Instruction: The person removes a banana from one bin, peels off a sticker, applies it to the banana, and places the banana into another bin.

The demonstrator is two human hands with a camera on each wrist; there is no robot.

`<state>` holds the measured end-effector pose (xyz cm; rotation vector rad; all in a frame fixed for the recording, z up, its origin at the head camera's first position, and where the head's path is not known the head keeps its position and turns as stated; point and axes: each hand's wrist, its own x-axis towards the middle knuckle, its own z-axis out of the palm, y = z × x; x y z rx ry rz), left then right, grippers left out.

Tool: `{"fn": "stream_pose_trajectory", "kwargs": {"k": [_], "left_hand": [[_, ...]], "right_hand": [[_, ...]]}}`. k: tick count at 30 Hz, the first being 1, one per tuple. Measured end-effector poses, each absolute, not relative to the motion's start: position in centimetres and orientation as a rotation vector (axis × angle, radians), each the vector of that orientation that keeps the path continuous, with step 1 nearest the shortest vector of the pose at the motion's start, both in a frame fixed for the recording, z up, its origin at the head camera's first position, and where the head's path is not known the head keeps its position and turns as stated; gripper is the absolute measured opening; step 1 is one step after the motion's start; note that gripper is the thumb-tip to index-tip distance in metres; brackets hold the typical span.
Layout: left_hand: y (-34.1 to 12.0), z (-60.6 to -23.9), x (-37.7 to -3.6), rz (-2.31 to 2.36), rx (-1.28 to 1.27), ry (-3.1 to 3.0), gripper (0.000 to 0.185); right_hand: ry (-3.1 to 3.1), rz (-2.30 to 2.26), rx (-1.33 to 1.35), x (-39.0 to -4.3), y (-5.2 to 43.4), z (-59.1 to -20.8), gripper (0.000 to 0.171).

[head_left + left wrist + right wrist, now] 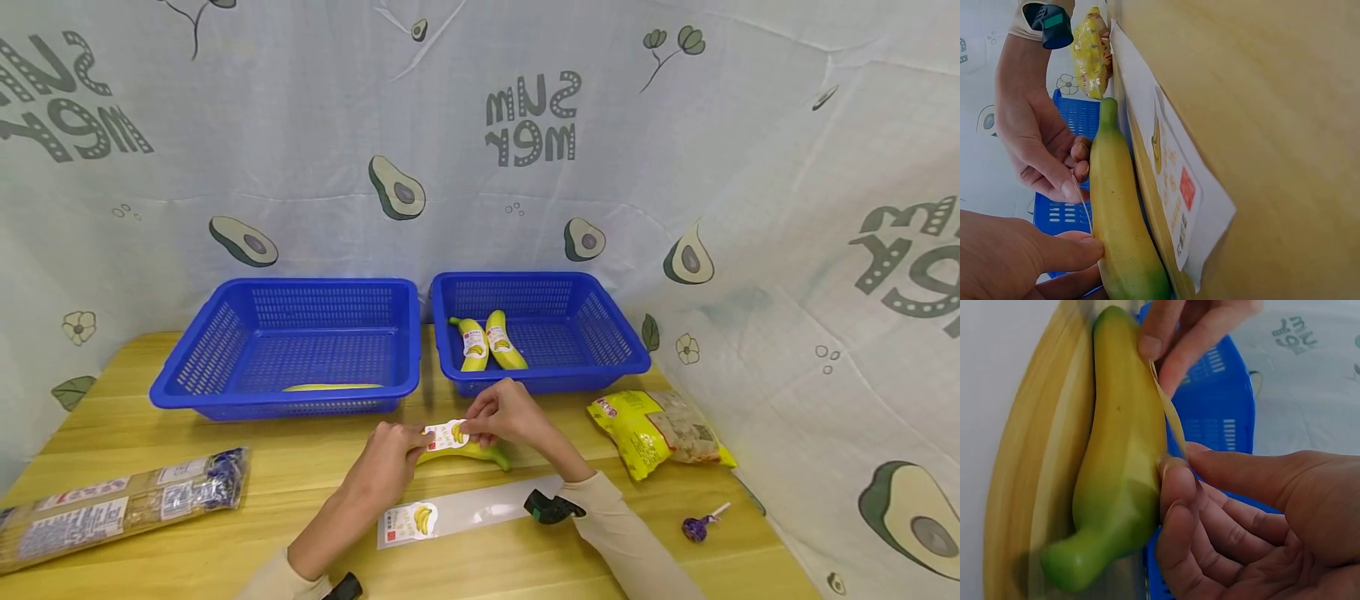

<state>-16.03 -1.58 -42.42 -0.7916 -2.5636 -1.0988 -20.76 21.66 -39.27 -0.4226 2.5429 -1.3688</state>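
A yellow banana (472,452) with a green tip lies on the wooden table (300,492) in front of the baskets. Both hands hold a white banana sticker (447,434) just above it. My left hand (415,443) pinches the sticker's left end and my right hand (480,427) pinches its right end. In the left wrist view the sticker (1083,206) shows edge-on between the two hands, close to the banana (1122,212). The right wrist view shows the sticker (1169,415) stretched along the banana (1119,456), one end touching the peel by my right hand (1175,465).
A clear backing strip (465,512) with one more sticker lies near the table's front. The left blue basket (225,383) holds one banana; the right blue basket (600,350) holds two labelled ones. A noodle packet (112,504), a yellow snack bag (660,429) and a purple lollipop (697,525) lie around.
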Motion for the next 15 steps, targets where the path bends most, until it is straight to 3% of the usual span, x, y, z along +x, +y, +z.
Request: {"fn": "stream_pose_trajectory", "kwargs": {"k": [5, 11, 15], "left_hand": [[-1.6, -42.5, -16.0, -1.123, -0.781, -2.556, 0.025], [-1.5, -42.6, -16.0, -1.083, -0.802, -2.543, 0.026], [-1.6, -42.6, -16.1, -1.052, -0.828, -2.532, 0.025]], "right_hand": [[2.695, -1.176, -0.594, -20.9, 22.1, -38.8, 0.016], [2.734, -1.083, -1.03, -21.0, 21.6, -39.4, 0.019], [2.706, -1.054, -1.124, -20.9, 21.1, -39.9, 0.018]]}}
